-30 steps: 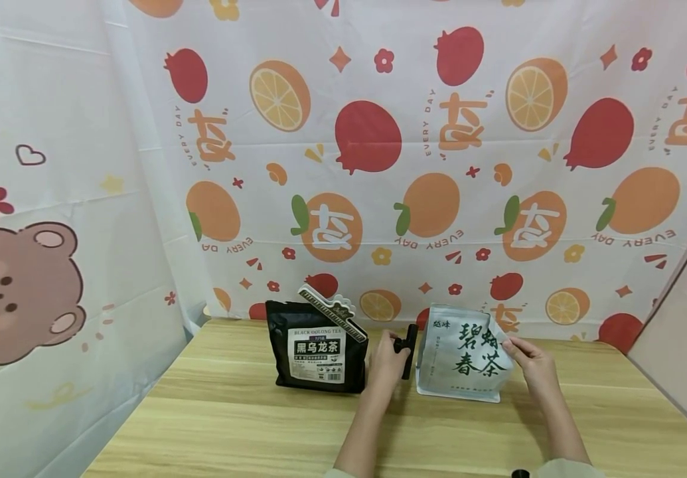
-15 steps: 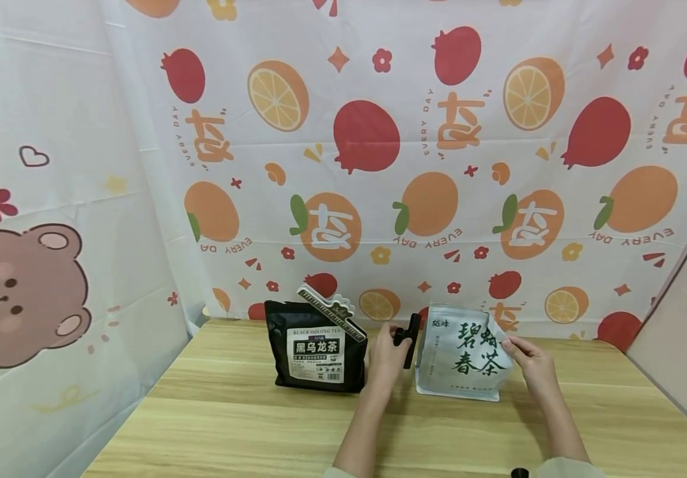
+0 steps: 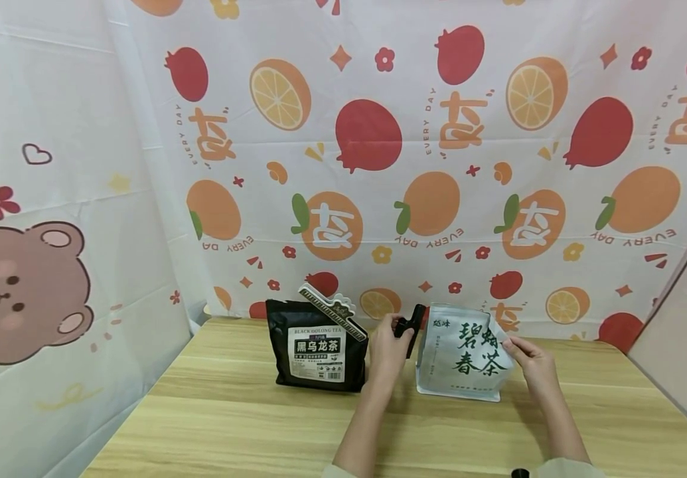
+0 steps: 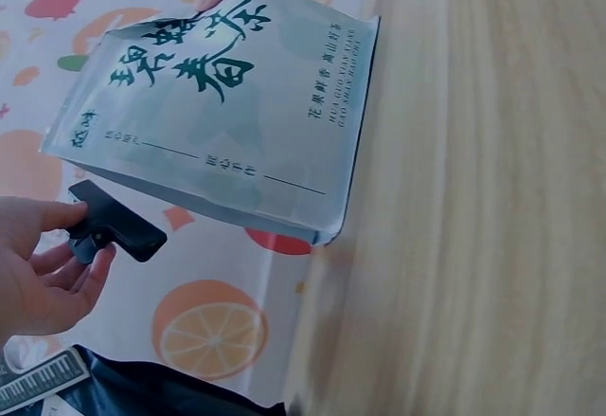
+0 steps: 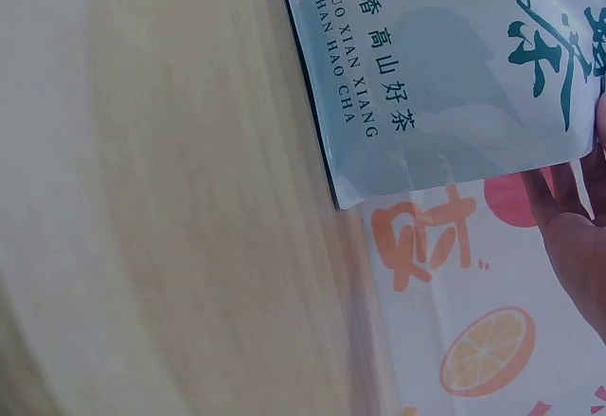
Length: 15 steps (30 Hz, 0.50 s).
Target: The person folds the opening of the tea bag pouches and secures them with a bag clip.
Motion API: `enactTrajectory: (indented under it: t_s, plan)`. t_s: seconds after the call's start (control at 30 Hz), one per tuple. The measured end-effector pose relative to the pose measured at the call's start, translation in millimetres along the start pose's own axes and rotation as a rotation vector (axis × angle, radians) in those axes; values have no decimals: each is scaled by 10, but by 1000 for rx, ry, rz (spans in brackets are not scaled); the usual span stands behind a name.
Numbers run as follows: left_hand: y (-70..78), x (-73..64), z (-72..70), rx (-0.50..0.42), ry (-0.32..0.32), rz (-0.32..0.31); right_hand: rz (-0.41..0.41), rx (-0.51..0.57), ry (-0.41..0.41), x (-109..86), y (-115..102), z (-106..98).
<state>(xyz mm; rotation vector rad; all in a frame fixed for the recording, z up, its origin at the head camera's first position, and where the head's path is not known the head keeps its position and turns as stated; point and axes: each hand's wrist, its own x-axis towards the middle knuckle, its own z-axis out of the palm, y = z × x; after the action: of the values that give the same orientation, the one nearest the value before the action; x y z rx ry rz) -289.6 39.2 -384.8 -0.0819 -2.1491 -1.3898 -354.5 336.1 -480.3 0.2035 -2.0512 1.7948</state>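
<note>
My left hand (image 3: pixel 386 348) pinches a black bag clip (image 4: pixel 118 224) between thumb and fingers, just left of a pale blue-green tea bag (image 3: pixel 459 358). Dark green characters cover the bag's front, and it stands upright on the table. With thumb and fingers, my right hand (image 3: pixel 531 362) pinches the bag's upper right edge, which is folded in there. In the left wrist view the clip sits apart from the bag's side. Part of the right hand is behind the bag in the right wrist view.
A black oolong tea bag (image 3: pixel 319 348) stands left of my left hand, with a white and gold clip (image 3: pixel 334 312) set slantwise on its top corner. The wooden table (image 3: pixel 224 411) ends at a fruit-print curtain (image 3: pixel 367 206). A small black object (image 3: pixel 520 473) shows at the bottom edge.
My left hand has lifted the black bag clip and tilted it toward the top of the pale tea bag. The right hand keeps its hold and the bag stays in place.
</note>
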Motion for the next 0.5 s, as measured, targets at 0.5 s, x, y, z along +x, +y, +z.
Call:
enactTrajectory:
  t_s: [0.5]
  plan:
    - [285,73,-201,5,-23,122,21,-15,7,-198,-499,127]
